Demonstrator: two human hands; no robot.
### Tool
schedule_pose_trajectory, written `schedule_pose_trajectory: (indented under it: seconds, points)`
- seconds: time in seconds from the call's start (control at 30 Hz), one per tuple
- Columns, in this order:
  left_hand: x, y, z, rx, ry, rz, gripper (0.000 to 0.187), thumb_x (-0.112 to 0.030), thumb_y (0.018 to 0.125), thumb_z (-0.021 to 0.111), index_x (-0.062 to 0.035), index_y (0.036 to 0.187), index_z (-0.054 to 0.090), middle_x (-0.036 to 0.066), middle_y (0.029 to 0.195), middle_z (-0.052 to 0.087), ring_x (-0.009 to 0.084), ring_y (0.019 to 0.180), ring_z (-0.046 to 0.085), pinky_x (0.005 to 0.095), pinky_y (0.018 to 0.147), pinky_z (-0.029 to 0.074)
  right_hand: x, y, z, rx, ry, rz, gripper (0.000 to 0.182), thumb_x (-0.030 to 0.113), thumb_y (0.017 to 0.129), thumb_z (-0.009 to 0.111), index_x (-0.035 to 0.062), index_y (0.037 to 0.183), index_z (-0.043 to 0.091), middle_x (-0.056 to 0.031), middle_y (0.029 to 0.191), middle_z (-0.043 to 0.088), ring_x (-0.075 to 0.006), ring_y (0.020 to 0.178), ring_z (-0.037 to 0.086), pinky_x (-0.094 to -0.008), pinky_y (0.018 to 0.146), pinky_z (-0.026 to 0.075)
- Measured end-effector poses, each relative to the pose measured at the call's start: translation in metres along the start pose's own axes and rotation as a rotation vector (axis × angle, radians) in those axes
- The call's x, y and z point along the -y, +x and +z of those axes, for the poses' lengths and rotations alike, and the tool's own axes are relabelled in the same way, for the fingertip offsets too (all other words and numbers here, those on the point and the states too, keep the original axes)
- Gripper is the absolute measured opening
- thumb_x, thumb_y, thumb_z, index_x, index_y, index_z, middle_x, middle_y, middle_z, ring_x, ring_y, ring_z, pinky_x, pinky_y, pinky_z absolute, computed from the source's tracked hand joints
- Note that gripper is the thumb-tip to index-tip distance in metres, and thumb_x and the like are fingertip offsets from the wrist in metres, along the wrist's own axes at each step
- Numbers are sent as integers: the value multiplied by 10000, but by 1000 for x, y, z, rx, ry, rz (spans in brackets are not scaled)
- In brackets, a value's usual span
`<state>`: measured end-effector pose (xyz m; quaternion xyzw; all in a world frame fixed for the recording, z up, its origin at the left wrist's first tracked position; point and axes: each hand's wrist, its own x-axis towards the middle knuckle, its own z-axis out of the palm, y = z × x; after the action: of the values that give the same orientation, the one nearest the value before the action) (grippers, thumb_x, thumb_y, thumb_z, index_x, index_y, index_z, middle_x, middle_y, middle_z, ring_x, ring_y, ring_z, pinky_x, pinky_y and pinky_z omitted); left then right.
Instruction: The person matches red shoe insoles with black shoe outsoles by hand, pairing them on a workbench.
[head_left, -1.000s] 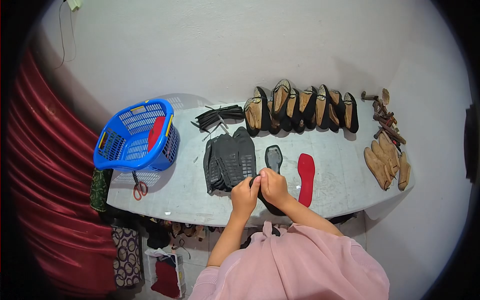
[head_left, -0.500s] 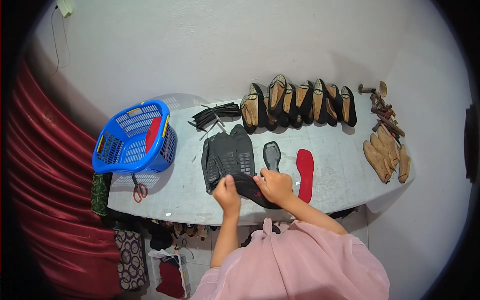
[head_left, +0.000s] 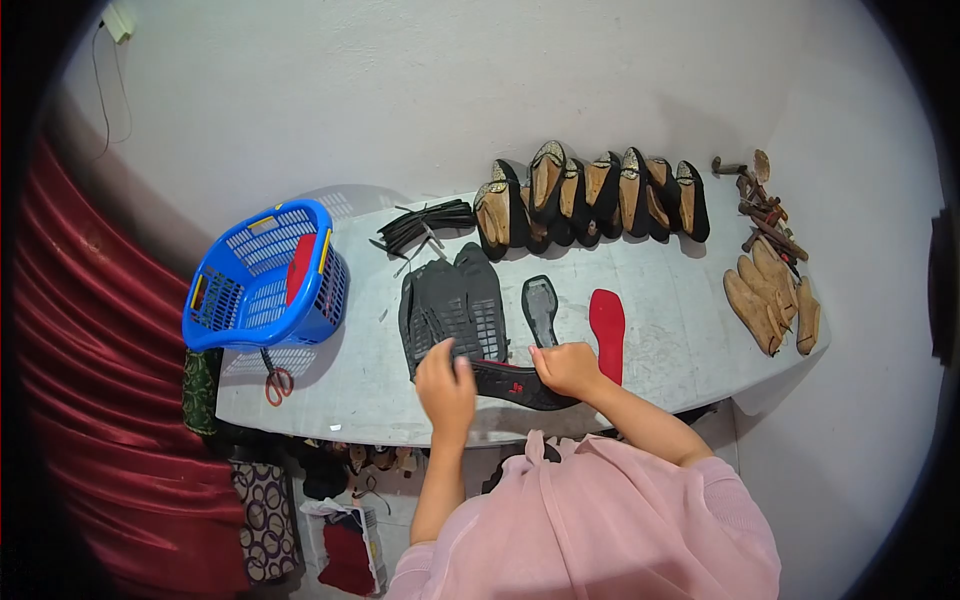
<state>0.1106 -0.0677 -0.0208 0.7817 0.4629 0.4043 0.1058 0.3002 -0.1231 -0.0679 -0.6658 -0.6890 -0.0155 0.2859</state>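
Observation:
A black shoe sole (head_left: 520, 387) with a small red mark on its face is held low over the front of the table. My right hand (head_left: 568, 370) is closed round its right part, thumb on top. Beside the sole's left end is my left hand (head_left: 446, 388), its fingers stretched and the thumb apart; that end is partly hidden behind it. Just beyond lie stacked dark grey sole sheets (head_left: 450, 300). A grey-black sole piece (head_left: 540, 308) and a red insole (head_left: 607, 325) rest flat to the right of them.
Along the back of the white table (head_left: 660, 330) stand several black shoes (head_left: 590, 200) beside black strips (head_left: 425, 228). A blue basket (head_left: 265, 290) and scissors (head_left: 278, 382) are at left. Wooden shoe lasts (head_left: 765, 295) and hammers (head_left: 770, 225) lie at right.
My left hand has loosened from a closed grip, its fingers now stretched. The sole has turned so its red mark shows, and my right hand has shifted slightly right.

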Motion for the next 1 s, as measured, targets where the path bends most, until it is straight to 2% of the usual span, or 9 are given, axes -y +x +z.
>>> schedule_pose_trajectory:
  seconds: [0.1,0.13,0.23,0.27,0.57,0.7,0.73,0.87,1.0]
  points:
    - [-20,-14,11,403,193,367,318,-242,813,584,-71,1081,576,107,1111,587,231,1088,520,470,955,304,0,-3,6,2,29,-33,460,288,901,465,83,509,590,-135,479,557,-313,405,553,-424,392,422]
    - [-17,-23,25,345,252,505,266,-289,828,574,-72,982,592,69,961,612,218,941,560,468,833,351,1,-1,5,-8,33,-50,461,292,898,467,85,504,588,-136,476,554,-314,403,552,-424,391,418]
    - [-1,-28,41,561,228,466,214,-298,842,557,-86,867,575,54,813,595,225,781,552,450,753,347,-1,0,2,28,59,-55,418,284,889,485,84,540,596,-135,472,539,-326,413,542,-429,405,410]
    - [4,-31,46,431,156,525,209,-302,858,536,-103,800,551,49,708,555,225,673,516,425,698,335,-2,0,0,53,69,-50,395,278,886,493,82,560,601,-134,472,533,-332,419,538,-432,413,408]
    - [2,-40,40,362,141,150,244,-298,900,481,-78,823,553,88,708,565,276,705,540,421,671,319,-12,-7,-30,-125,191,207,215,283,824,613,76,881,611,-131,823,589,-303,749,610,-395,599,470]
    - [1,-42,41,400,120,76,244,-288,913,457,-74,856,559,104,729,587,288,708,550,421,678,325,-21,-15,-33,-163,533,148,457,271,746,717,46,1107,551,-143,1047,529,-249,962,559,-336,774,468]
    - [3,-44,41,385,105,49,246,-288,916,452,-73,857,557,105,734,590,290,714,552,423,679,326,-26,-22,-34,-74,632,268,677,252,701,766,43,1252,434,-142,1145,468,-235,1050,501,-331,876,433]
    - [8,-45,42,367,43,-8,264,-290,926,429,-67,858,553,109,757,599,302,731,557,431,682,329,-30,-40,-17,-94,1348,465,935,233,694,787,72,1408,205,-180,1278,393,-246,1139,461,-343,965,389]
    - [-1,-49,42,418,25,147,278,-288,935,408,-59,857,547,114,779,601,311,735,556,435,675,336,-24,-46,-10,-97,1261,472,794,227,783,709,48,1405,249,-194,1360,368,-245,1235,404,-352,1031,316]
